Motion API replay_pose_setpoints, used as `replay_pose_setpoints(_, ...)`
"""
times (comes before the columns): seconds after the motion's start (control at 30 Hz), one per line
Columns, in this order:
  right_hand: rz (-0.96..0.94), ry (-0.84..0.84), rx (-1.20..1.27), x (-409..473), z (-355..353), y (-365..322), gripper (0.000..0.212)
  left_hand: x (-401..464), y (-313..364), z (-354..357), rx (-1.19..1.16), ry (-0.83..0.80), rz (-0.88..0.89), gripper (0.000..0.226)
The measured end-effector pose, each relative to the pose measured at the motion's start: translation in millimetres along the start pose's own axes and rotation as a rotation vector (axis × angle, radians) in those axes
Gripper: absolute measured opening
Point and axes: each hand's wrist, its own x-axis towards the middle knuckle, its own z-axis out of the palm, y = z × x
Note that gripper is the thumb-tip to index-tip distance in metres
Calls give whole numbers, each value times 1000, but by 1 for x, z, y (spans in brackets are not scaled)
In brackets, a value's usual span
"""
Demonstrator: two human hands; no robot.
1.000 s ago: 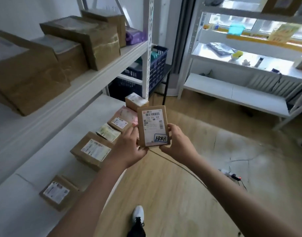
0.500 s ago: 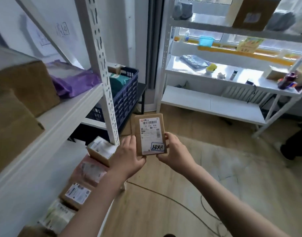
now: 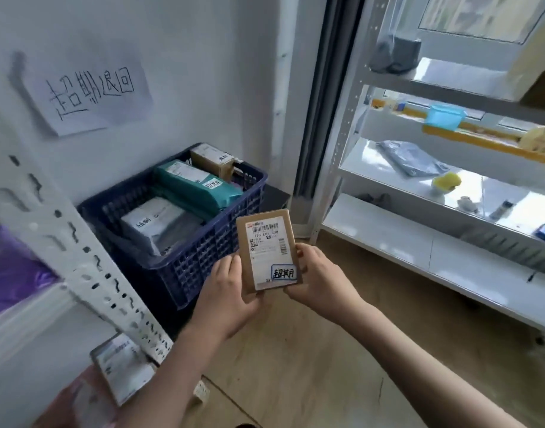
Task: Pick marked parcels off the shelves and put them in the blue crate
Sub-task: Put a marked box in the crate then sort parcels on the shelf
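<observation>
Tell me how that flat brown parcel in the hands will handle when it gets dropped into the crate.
The flat brown parcel probably stays stiff: its edges look straight though only its lower end is held, between left hand and right hand. Likely light, given that fingertip hold. Being flat, it should land without rolling on the parcels in the blue crate.

Held parcel [image 3: 266, 250] right of crate [image 3: 203, 257]; shelves [image 3: 419, 251] further right
</observation>
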Motion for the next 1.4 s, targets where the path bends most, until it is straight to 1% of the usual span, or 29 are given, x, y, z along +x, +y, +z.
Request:
replay_pose_setpoints(0.2,-160,-69,30,102,-18,2,85,80,-8,-10,15,93,-114,90)
replay_pose_setpoints(0.33,-280,-89,56,172,-21,-2,79,131,-24,-14,7,172,-174,91)
replay_pose_setpoints(0.4,-312,-102,66,208,-22,-4,79,158,-28,-17,-9,205,-196,91)
replay_pose_setpoints(0.53,-370,-178,60,273,-24,-11,80,202,-40,-19,-8,281,-244,81)
replay_pose_setpoints(0.63,-434,-216,43,313,-21,-20,83,223,-51,-22,-3,318,-284,82)
replay_pose_setpoints(0.77,-531,-309,60,346,-4,-41,83,226,-70,-35,-1,327,-381,81)
replay_pose_setpoints(0.9,-663,-399,93,376,23,-74,77,217,-92,-54,14,402,-500,77)
replay_pose_setpoints(1.0,-757,-511,102,388,51,-100,76,203,-103,-61,54,449,-636,75)
replay_pose_setpoints(1.07,-825,-581,105,389,67,-113,77,189,-107,-61,30,481,-735,79)
replay_pose_setpoints(1.17,-901,-622,91,388,89,-121,75,171,-115,-52,-26,490,-837,76)
replay_pose_setpoints(1.27,-906,-681,59,383,109,-115,73,161,-118,-40,-54,467,-891,75)
replay_pose_setpoints(1.4,-844,-752,57,377,121,-93,72,156,-115,-20,-30,407,-939,83)
